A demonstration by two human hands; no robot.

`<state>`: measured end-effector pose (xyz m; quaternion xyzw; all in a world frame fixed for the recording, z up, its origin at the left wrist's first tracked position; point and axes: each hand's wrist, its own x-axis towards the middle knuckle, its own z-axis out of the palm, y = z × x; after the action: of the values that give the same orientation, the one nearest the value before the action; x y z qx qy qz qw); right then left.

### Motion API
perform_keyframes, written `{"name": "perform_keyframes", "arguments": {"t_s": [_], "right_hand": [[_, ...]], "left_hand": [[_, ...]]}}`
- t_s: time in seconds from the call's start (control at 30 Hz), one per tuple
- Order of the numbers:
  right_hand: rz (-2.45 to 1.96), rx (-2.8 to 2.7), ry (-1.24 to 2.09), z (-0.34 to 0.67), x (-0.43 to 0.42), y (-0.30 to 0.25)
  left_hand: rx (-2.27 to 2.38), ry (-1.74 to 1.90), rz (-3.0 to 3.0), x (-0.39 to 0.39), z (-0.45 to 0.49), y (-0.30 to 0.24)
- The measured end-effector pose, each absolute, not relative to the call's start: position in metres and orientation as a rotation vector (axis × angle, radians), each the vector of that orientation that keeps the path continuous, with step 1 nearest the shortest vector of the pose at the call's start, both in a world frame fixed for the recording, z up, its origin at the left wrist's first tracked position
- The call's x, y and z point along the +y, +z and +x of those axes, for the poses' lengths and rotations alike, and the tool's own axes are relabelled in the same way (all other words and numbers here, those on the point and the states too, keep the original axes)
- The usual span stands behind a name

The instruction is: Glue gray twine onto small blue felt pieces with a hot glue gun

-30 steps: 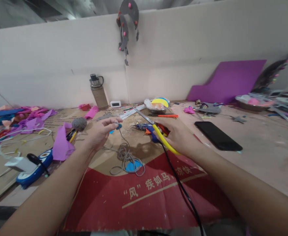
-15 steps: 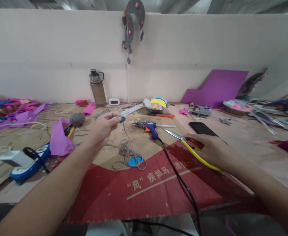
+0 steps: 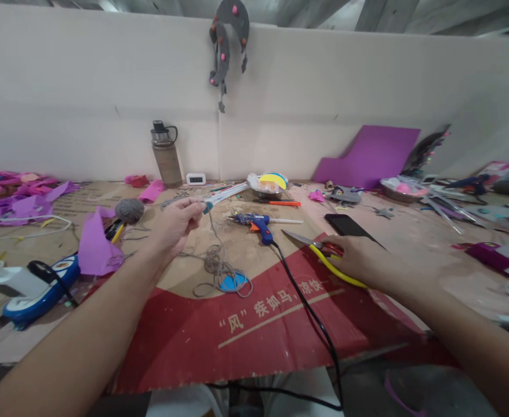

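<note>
A pinkish tabletop (image 3: pixel 415 249) spreads across the view, and on its near middle lies a red and tan cardboard sheet (image 3: pixel 180 341) bearing pale printed characters: “风”, then 疾如马 and 凉快, with the end of that line too close to the tool and hand above it to read surely. Next in size come the two bare hands. The right hand (image 3: pixel 361 255) rests low over the right part of the sheet, its grip curled around the yellow and red handles of a pair of scissors (image 3: pixel 324 262); most of its fingers are hidden, so how tightly they press cannot be told. The left hand (image 3: pixel 178 223) is raised over the tan area, its grip pinched down to thumb and forefinger on a small blue piece. Behind it a bottle (image 3: pixel 167 164) stands upright, no lettering legible on it. The scissors' blades point left, toward a blue glue gun (image 3: pixel 261 225) lying on the tan area, and a dark phone (image 3: pixel 350 227) lies just beyond the right hand. Below the left hand sits a loose tangle of grey yarn (image 3: pixel 217 263), partly over a blue disc (image 3: pixel 232 282). Near the bottle is a white digital display (image 3: pixel 196 179), its digits too small to read. Smallest is the pinched blue piece (image 3: pixel 208 207) itself, at the left fingertips, with a grey strand hanging from it toward the tangle.
</note>
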<state>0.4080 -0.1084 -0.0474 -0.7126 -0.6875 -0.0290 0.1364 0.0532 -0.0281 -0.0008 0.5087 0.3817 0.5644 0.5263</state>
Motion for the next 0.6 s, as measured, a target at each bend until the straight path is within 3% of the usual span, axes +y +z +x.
{"name": "perform_keyframes", "arguments": {"t_s": [0.1, 0.2, 0.3, 0.53, 0.6], "right_hand": [[-2.094, -2.24, -0.021, 0.411, -0.1, -0.045], [-2.041, -2.315, -0.186, 0.402, -0.096, -0.037], [-1.699, -2.115, -0.198, 0.362, -0.095, -0.019], [-0.925, -1.481, 1.027, 0.226, -0.069, -0.01], [-0.816, -1.365, 1.216, 0.209, -0.062, -0.017]], "left_hand": [[0.922, 1.335, 1.246, -0.03, 0.054, -0.001], [0.948, 1.342, 1.309, -0.031, 0.055, -0.003], [1.054, 1.396, 1.502, -0.034, 0.058, -0.006], [1.251, 1.442, 2.005, -0.047, 0.063, -0.009], [1.246, 1.466, 1.958, -0.047, 0.064, -0.009]]}}
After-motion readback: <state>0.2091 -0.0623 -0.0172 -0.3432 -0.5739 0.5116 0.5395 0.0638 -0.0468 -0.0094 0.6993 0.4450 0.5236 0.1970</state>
